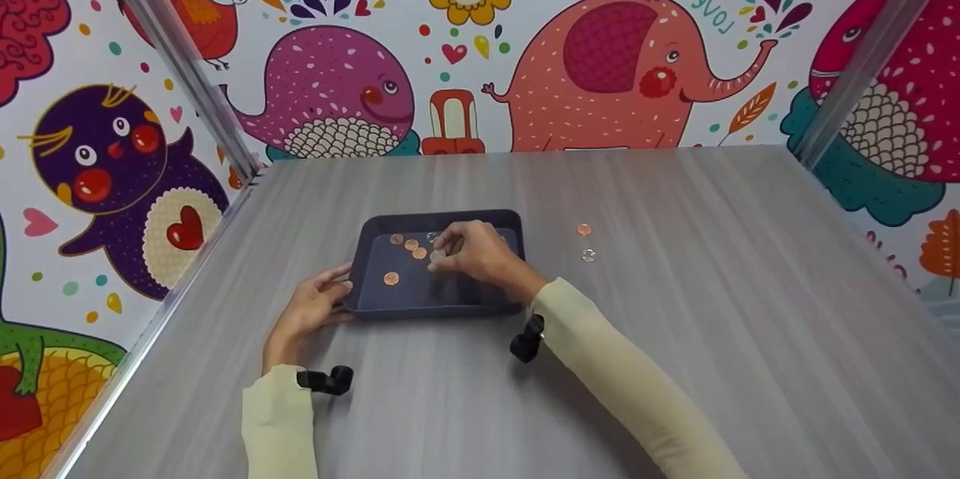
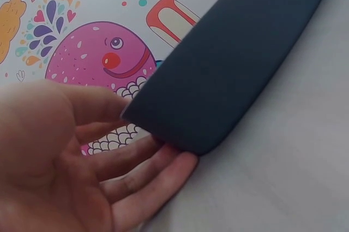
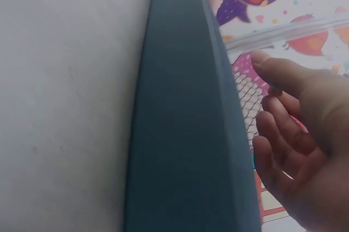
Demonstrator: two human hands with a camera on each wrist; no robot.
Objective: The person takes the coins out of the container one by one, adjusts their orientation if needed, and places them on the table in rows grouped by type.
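A dark rectangular tray [image 1: 435, 311] lies on the table. My left hand [image 1: 311, 306] holds its near left corner, thumb by the rim and fingers against the outer wall, as the left wrist view also shows [image 2: 109, 161]. Over the tray's middle, my right hand [image 1: 480, 254] pinches a silver coin [image 1: 437, 257] between thumb and fingers. Several copper coins lie inside, among them one near the front [image 1: 391, 278]. Another silver coin [image 1: 432, 237] sits close beside my right fingertips. My right forearm crosses the tray's right side and hides part of it.
To the right of the tray, a copper coin [image 1: 584, 230] and a silver coin [image 1: 589, 255] lie on the grey wood-grain table [image 1: 675, 299]. Walls with cartoon animals stand behind and at the sides, with a metal post [image 1: 180, 58] at the back left corner.
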